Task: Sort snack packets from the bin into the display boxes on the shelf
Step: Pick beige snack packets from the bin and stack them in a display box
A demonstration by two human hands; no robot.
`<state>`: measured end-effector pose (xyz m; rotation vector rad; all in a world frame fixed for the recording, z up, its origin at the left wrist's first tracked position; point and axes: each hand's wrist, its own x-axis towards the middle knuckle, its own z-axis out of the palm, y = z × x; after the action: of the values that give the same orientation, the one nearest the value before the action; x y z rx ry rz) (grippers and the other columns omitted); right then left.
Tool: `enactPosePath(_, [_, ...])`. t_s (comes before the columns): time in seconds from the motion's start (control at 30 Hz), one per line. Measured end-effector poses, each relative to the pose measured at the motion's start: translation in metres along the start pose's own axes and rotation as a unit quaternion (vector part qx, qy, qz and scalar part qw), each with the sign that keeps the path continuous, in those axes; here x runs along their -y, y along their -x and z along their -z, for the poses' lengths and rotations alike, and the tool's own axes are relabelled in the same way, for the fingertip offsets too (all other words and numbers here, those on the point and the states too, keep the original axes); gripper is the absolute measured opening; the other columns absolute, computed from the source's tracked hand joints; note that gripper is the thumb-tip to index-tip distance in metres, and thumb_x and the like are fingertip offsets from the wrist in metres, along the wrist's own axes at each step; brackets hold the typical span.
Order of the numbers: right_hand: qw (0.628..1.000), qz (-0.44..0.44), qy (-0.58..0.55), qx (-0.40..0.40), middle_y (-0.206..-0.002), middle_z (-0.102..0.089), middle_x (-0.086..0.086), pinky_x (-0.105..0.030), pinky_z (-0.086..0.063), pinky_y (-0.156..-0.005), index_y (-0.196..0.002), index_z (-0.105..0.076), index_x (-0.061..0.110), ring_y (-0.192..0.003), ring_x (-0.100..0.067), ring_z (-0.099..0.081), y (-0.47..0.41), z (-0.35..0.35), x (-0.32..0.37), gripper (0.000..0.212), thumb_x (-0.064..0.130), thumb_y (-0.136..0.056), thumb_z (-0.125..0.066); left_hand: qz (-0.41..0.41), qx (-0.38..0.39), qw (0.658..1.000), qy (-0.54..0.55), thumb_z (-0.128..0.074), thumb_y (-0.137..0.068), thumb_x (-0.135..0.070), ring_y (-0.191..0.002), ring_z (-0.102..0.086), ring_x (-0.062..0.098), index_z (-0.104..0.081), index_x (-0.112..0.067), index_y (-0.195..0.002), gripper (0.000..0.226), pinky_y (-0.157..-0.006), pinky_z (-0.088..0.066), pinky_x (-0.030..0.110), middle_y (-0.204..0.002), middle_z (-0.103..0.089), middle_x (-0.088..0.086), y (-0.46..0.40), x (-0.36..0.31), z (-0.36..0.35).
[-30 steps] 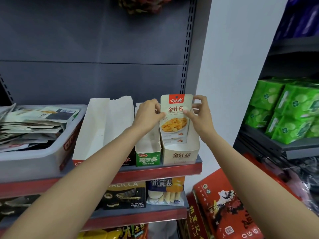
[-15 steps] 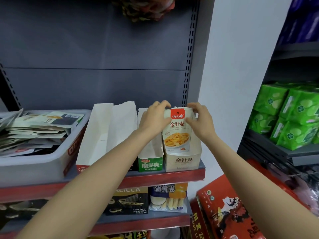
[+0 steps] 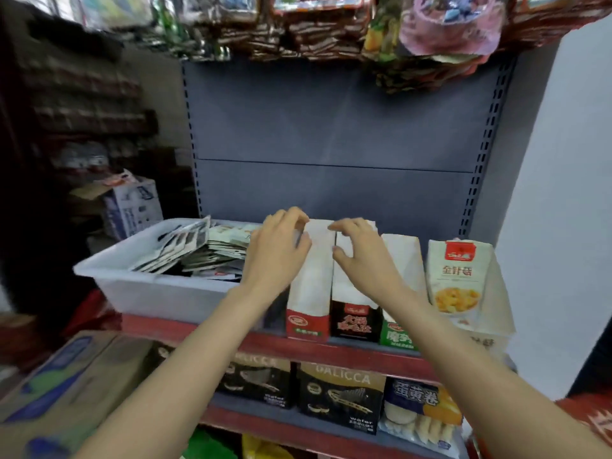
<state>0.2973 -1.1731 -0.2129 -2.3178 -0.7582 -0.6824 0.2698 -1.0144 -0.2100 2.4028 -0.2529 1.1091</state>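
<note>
Bin (image 3: 159, 289): white, on the red-edged shelf (image 3: 347, 354), heaped with snack packets (image 3: 198, 250).
Display boxes: four in a row right of the bin.
Placed packet (image 3: 458, 276): upright in the box farthest from the bin.
Left hand (image 3: 276, 251): fingers loosely curled, empty, beside the bin.
Right hand (image 3: 362, 251): fingers spread, empty, farther from the bin.

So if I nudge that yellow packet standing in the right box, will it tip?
Probably. The yellow packet looks thin, flat and light, standing upright alone in the right box, well above its low front. It likely flexes rather than slides; neither hand touches it.
</note>
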Motion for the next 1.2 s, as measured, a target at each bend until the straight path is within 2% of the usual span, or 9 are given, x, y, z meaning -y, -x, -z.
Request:
enactPosePath(0.13, [0.998,0.027,-0.028,0.052,-0.127,-0.049,-0.006,-0.028,-0.036,-0.093,-0.127,-0.050,0.015,-0.118,-0.022,-0.046,-0.031,-0.056,0.055,0.037,0.015,-0.090,-0.054,0.110,0.005,0.993,-0.031,-0.057,-0.086,-0.015,-0.106,-0.054,0.027,-0.057,-0.011,-0.110,0.024,-0.090,-0.043,0.038,-0.107,-0.058,0.008,0.004,0.080,0.057])
enactPosePath(0.27, [0.992,0.005,-0.036,0.117,-0.135,-0.043,-0.010,-0.031,-0.031,-0.096,-0.136,-0.041,0.015,-0.123,-0.026,-0.043,-0.062,-0.105,0.095,0.046,0.021,-0.092,-0.053,0.176,0.121,0.976,-0.036,-0.069,-0.082,-0.026,-0.111,-0.051,0.025,-0.050,-0.012,-0.124,0.049,-0.093,-0.040,0.033,-0.118,-0.056,0.007,0.005,0.137,0.098])
enactPosePath(0.4, [0.982,-0.030,-0.021,0.184,-0.147,-0.034,-0.012,-0.036,-0.033,-0.104,-0.145,-0.029,0.016,-0.132,-0.030,-0.037,-0.087,-0.140,0.112,0.056,0.030,-0.095,-0.050,0.199,0.265,0.941,0.074,-0.070,-0.083,-0.036,-0.088,-0.058,0.017,-0.052,-0.032,-0.106,0.030,-0.080,-0.047,0.029,-0.098,-0.062,-0.003,0.005,0.166,0.120])
enactPosePath(0.53, [0.971,-0.046,0.000,0.234,-0.149,-0.037,-0.010,-0.039,-0.037,-0.106,-0.149,-0.017,0.031,-0.132,-0.029,-0.040,-0.102,-0.158,0.111,0.066,0.036,-0.093,-0.051,0.235,0.342,0.905,0.091,-0.061,-0.085,-0.050,-0.087,-0.052,0.011,-0.047,-0.042,-0.107,0.027,-0.076,-0.044,0.024,-0.101,-0.057,-0.011,0.010,0.184,0.127])
enactPosePath(0.67, [0.960,0.018,0.060,0.272,-0.149,-0.037,-0.009,-0.044,-0.036,-0.106,-0.146,-0.013,0.046,-0.133,-0.030,-0.038,-0.104,-0.166,0.111,0.067,0.032,-0.093,-0.051,0.222,0.284,0.932,0.027,-0.063,-0.078,-0.061,-0.098,-0.054,0.013,-0.058,-0.022,-0.117,0.055,-0.076,-0.041,0.024,-0.112,-0.060,-0.005,0.018,0.194,0.120])
enactPosePath(0.83, [0.961,0.039,0.062,0.266,-0.141,-0.048,-0.009,-0.043,-0.035,-0.106,-0.136,-0.048,0.034,-0.128,-0.029,-0.044,-0.103,-0.174,0.104,0.041,0.027,-0.096,-0.043,0.189,0.163,0.965,0.082,-0.076,-0.076,-0.032,-0.099,-0.056,0.008,-0.065,-0.015,-0.110,0.040,-0.081,-0.039,0.015,-0.107,-0.063,-0.005,0.033,0.188,0.110])
enactPosePath(0.93, [0.963,0.043,0.066,0.256,-0.142,-0.048,-0.007,-0.044,-0.033,-0.107,-0.133,-0.051,0.032,-0.130,-0.027,-0.042,-0.102,-0.175,0.101,0.037,0.035,-0.098,-0.040,0.174,0.160,0.968,0.079,-0.078,-0.076,-0.024,-0.101,-0.055,0.005,-0.064,-0.010,-0.115,0.043,-0.079,-0.036,0.003,-0.118,-0.064,0.001,0.038,0.188,0.111])
enactPosePath(1.1, [0.964,0.036,0.058,0.259,-0.145,-0.045,-0.006,-0.042,-0.032,-0.109,-0.135,-0.049,0.031,-0.132,-0.027,-0.040,-0.103,-0.171,0.105,0.038,0.037,-0.099,-0.039,0.196,0.231,0.953,0.004,-0.068,-0.080,-0.049,-0.126,-0.043,0.017,-0.056,-0.017,-0.127,0.059,-0.093,-0.033,0.023,-0.135,-0.048,0.000,0.037,0.199,0.127])
enactPosePath(1.2, [0.964,0.022,0.055,0.257,-0.144,-0.045,-0.006,-0.042,-0.034,-0.108,-0.134,-0.049,0.034,-0.131,-0.028,-0.041,-0.103,-0.171,0.108,0.038,0.038,-0.098,-0.038,0.200,0.251,0.947,-0.019,-0.061,-0.087,-0.044,-0.126,-0.044,0.020,-0.056,-0.012,-0.127,0.052,-0.090,-0.033,0.024,-0.132,-0.052,0.003,0.039,0.198,0.130])
